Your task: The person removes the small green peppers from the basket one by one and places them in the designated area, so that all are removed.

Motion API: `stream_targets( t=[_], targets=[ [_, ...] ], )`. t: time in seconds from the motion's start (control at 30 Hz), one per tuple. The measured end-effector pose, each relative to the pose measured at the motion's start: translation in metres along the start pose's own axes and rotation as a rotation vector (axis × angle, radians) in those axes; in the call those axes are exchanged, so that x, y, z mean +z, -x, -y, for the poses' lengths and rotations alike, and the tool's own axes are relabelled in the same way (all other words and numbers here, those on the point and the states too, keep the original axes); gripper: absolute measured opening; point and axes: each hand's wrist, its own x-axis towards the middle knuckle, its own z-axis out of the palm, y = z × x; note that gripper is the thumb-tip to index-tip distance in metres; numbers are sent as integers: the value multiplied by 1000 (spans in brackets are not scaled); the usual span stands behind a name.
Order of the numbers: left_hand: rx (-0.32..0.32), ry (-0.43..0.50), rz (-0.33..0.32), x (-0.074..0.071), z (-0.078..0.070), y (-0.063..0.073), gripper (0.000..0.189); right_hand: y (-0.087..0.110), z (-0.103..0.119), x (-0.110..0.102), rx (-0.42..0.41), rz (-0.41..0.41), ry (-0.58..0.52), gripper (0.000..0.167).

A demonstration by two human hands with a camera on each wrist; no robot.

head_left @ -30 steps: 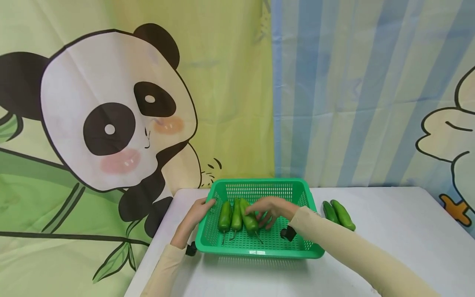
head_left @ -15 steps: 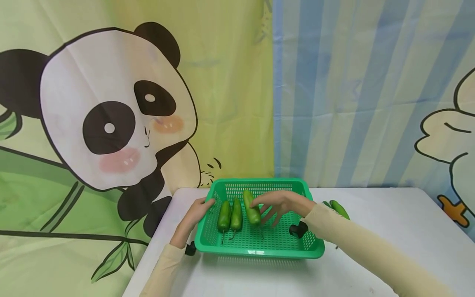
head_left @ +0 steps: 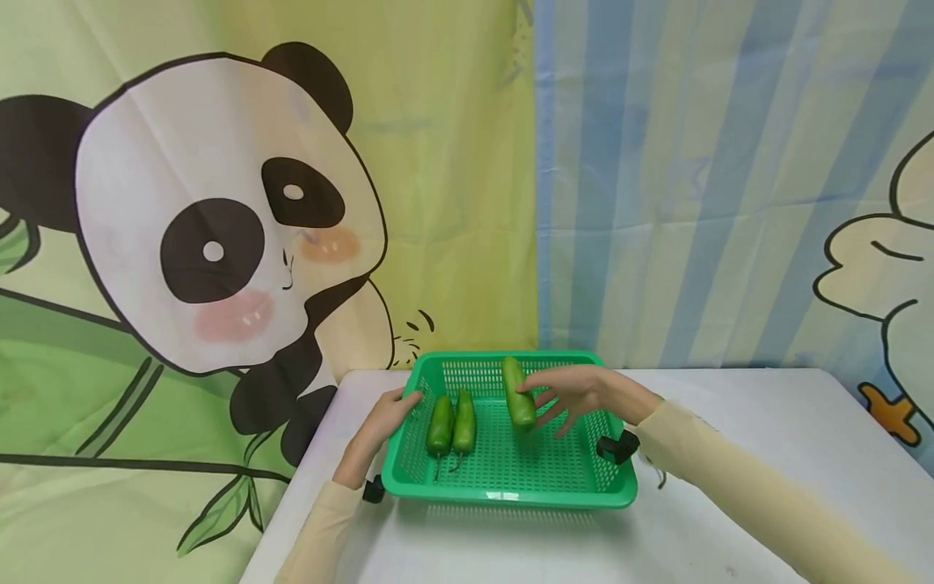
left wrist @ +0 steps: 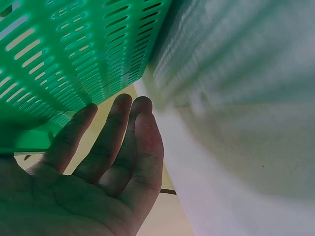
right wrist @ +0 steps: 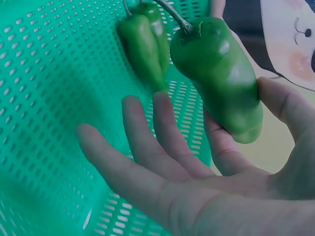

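A green pepper (head_left: 519, 394) with a curved stem is in my right hand (head_left: 576, 389), pinched between thumb and index finger while the other fingers spread apart. It hangs raised over the green plastic basket (head_left: 511, 495). Two more green peppers lie side by side in the basket's left part, a darker pepper (head_left: 440, 426) and a slimmer pepper (head_left: 464, 423). My left hand (head_left: 384, 422) holds the basket's left rim, thumb over the edge. In the left wrist view its fingers (left wrist: 147, 142) extend outside the slotted wall; the thumb is mostly hidden there.
The basket stands on a white table (head_left: 759, 454), close to a printed curtain (head_left: 467, 203) behind. To the right of the basket, a pepper stem (head_left: 661, 478) shows below my right sleeve (head_left: 730, 478), which covers the rest there.
My right hand has lifted the third pepper off the basket floor and carried it right and upward. The right forearm now covers the peppers outside the basket. My left hand has stayed still.
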Motion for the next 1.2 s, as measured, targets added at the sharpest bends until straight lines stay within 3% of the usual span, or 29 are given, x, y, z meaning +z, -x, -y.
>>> stream_targets(
  t=[0.17, 0.6, 1.2],
  targets=[
    [-1, -5, 4, 0, -1, 0, 49, 16, 2, -16, -23, 33, -32, 75],
    [-3, 6, -10, 0, 1, -2, 49, 74, 15, -55, -78, 10, -2, 69],
    [-10, 17, -13, 0, 1, -1, 48, 117, -29, -86, -46, -64, -15, 56]
  ],
)
